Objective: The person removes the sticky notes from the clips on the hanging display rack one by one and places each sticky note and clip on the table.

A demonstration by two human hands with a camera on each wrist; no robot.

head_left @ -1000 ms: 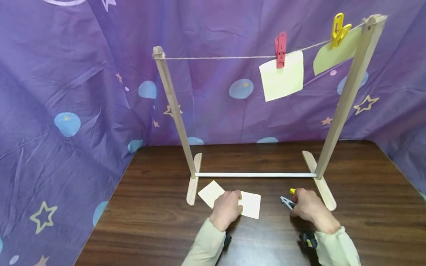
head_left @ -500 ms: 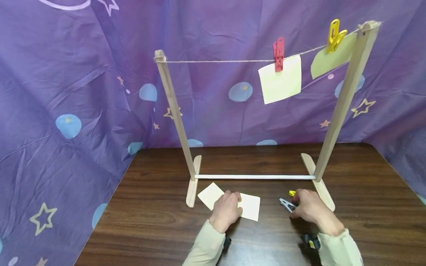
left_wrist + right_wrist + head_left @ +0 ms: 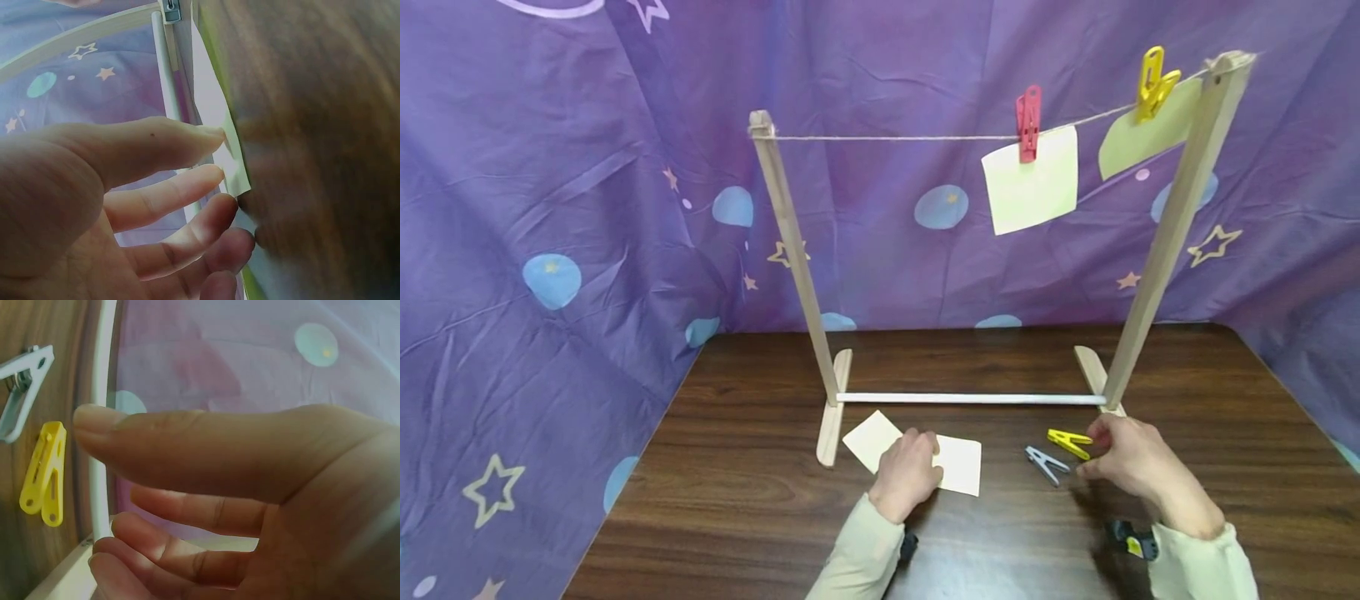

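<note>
My left hand (image 3: 910, 472) has its fingertips on one of two pale paper sheets (image 3: 958, 464) on the table. In the left wrist view the thumb and index tips touch the sheet (image 3: 209, 94) with a gap between them. My right hand (image 3: 1138, 458) is just right of a yellow clothespin (image 3: 1069, 442) and holds nothing. A light blue-grey clothespin (image 3: 1047, 464) lies left of the yellow one. In the right wrist view, the thumb and loosely bent fingers stand apart, beside the yellow clothespin (image 3: 45, 475).
A wooden frame (image 3: 793, 267) with a white crossbar (image 3: 970, 399) stands behind the hands. From its string (image 3: 895, 137) hang a pale sheet (image 3: 1032, 187) under a red clothespin (image 3: 1028, 125) and a greenish sheet (image 3: 1150, 137) under a yellow one. A purple patterned cloth (image 3: 865, 50) hangs behind.
My right hand has moved right, away from the two clothespins, which now show in full on the table. My left hand stays on the paper.
</note>
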